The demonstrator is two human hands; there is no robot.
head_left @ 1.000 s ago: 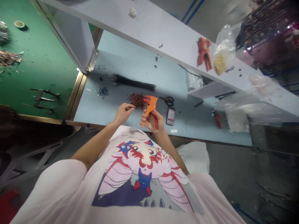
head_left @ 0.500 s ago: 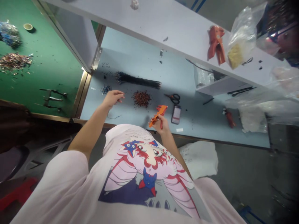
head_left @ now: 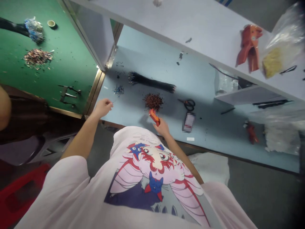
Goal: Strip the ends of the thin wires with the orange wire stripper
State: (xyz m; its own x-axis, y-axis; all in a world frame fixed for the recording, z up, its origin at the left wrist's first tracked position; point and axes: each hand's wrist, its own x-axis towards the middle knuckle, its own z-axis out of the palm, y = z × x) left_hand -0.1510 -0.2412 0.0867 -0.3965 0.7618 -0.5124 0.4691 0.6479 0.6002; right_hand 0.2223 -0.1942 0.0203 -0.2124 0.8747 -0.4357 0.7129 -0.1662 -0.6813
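Nicely firm: right hand (head_left: 162, 128) clenched round an orange wire stripper (head_left: 154, 117), well placed for control; left hand (head_left: 102, 108) pinched at the fingertips on something too fine to make out. Just beyond, a reddish heap of cut wire ends (head_left: 153, 101), then a bundle of black wires (head_left: 151, 82) on a pale blue bench (head_left: 133, 60).

black-handled scissors (head_left: 189, 104) lie beside a pixelated phone (head_left: 188, 122)

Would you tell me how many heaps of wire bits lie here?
4: reddish-brown and blue on the pale bench, copper and blue-silver on the green bench; more may be hidden.
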